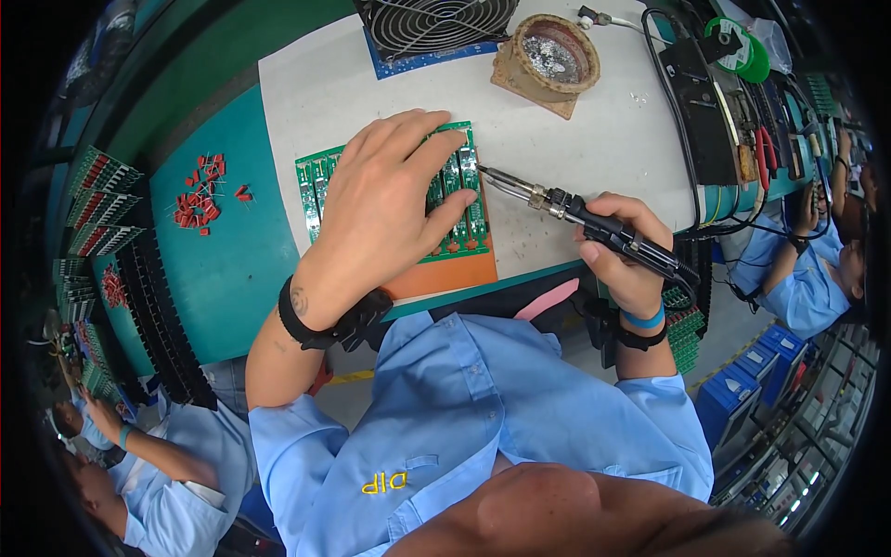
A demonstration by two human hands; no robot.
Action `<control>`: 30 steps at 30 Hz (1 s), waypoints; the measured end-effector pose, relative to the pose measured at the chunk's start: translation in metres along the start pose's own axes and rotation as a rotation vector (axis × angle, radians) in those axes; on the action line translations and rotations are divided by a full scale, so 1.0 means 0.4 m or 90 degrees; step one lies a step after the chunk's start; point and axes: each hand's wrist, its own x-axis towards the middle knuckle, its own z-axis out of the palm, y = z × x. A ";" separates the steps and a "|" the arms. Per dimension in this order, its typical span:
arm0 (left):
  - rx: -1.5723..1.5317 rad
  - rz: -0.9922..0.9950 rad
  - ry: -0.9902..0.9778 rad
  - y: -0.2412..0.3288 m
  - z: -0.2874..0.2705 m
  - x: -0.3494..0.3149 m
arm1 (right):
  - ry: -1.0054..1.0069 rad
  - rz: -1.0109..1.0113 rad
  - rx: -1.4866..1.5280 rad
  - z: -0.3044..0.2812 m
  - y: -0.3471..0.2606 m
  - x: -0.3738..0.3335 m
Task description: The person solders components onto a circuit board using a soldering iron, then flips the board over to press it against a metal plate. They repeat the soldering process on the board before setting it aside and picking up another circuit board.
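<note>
A panel of green circuit boards [476,218] lies on white paper, partly over an orange sheet [450,276]. My left hand [385,190] rests across the panel with fingers stretched and slightly bent, the thumb apart from them, covering the panel's middle. In my right hand [631,251] is a black soldering iron [566,204], gripped by its handle. Its thin tip points left and meets or nearly meets the panel's right edge, near the upper corner; whether it touches I cannot tell.
A crusty solder pot [592,58] and a black fan [441,23] stand at the back. Red components [198,200] lie loose on the green mat at left, beside black racks [167,306]. A green solder spool [756,60], tools and cables crowd the right. Co-workers sit at both sides.
</note>
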 end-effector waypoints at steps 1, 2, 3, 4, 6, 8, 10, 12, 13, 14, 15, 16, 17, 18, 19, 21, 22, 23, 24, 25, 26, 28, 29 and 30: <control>-0.001 0.000 0.000 0.000 0.000 0.000 | 0.000 -0.001 -0.001 0.001 -0.002 0.001; -0.002 -0.001 0.001 -0.001 0.000 -0.001 | -0.006 -0.010 -0.011 0.002 -0.007 0.002; -0.002 -0.001 0.000 -0.001 0.001 0.000 | -0.011 -0.019 -0.020 0.001 -0.012 0.004; -0.003 -0.002 0.000 -0.001 0.001 0.000 | -0.016 -0.028 -0.029 0.000 -0.017 0.006; -0.001 0.000 0.001 -0.001 0.003 0.001 | -0.018 -0.029 -0.028 0.001 -0.025 0.010; 0.000 0.001 0.002 -0.001 0.003 0.001 | -0.020 -0.031 -0.026 0.003 -0.031 0.011; -0.003 0.002 -0.002 -0.002 0.003 0.001 | -0.021 -0.036 -0.027 0.005 -0.033 0.010; -0.004 0.003 -0.003 -0.002 0.003 0.002 | -0.023 -0.047 -0.028 0.006 -0.035 0.010; -0.002 0.003 -0.001 -0.003 0.003 0.001 | -0.023 -0.047 -0.029 0.005 -0.036 0.009; 0.001 0.004 0.001 -0.003 0.003 -0.001 | -0.026 -0.043 -0.032 0.004 -0.038 0.009; 0.004 0.004 0.004 -0.004 0.003 -0.001 | -0.028 -0.039 -0.035 0.002 -0.040 0.008; 0.004 0.004 0.005 -0.004 0.002 -0.001 | -0.031 -0.035 -0.038 0.000 -0.041 0.008; 0.003 0.004 0.003 -0.004 0.002 -0.001 | -0.032 -0.036 -0.039 -0.004 -0.038 0.006; 0.002 0.005 0.001 -0.003 0.003 0.000 | -0.010 -0.049 -0.023 -0.009 -0.031 0.001; 0.001 0.005 -0.001 -0.003 0.003 0.000 | 0.012 -0.062 -0.008 -0.014 -0.022 -0.004; 0.002 0.005 0.002 -0.003 0.004 -0.002 | 0.032 -0.076 0.007 -0.014 -0.011 -0.010; 0.004 0.006 0.004 -0.004 0.004 -0.003 | 0.015 -0.105 0.025 -0.012 -0.007 -0.013; 0.006 0.007 0.005 -0.004 0.004 -0.003 | -0.001 -0.134 0.044 -0.009 -0.003 -0.015; 0.006 0.007 0.006 -0.004 0.004 -0.003 | -0.018 -0.164 0.062 -0.007 -0.002 -0.016; 0.010 0.007 0.006 -0.004 0.004 -0.002 | -0.018 -0.165 0.062 -0.003 -0.005 -0.016; 0.014 0.007 0.006 -0.004 0.004 -0.002 | -0.021 -0.173 0.046 0.004 -0.010 -0.015; 0.018 0.007 0.007 0.000 0.005 -0.002 | -0.028 -0.191 0.014 0.012 -0.020 -0.012; 0.034 0.012 0.020 0.003 0.006 -0.002 | -0.029 -0.192 0.013 0.012 -0.025 -0.009; 0.050 0.016 0.033 0.006 0.007 -0.003 | -0.044 -0.188 -0.005 0.012 -0.031 -0.005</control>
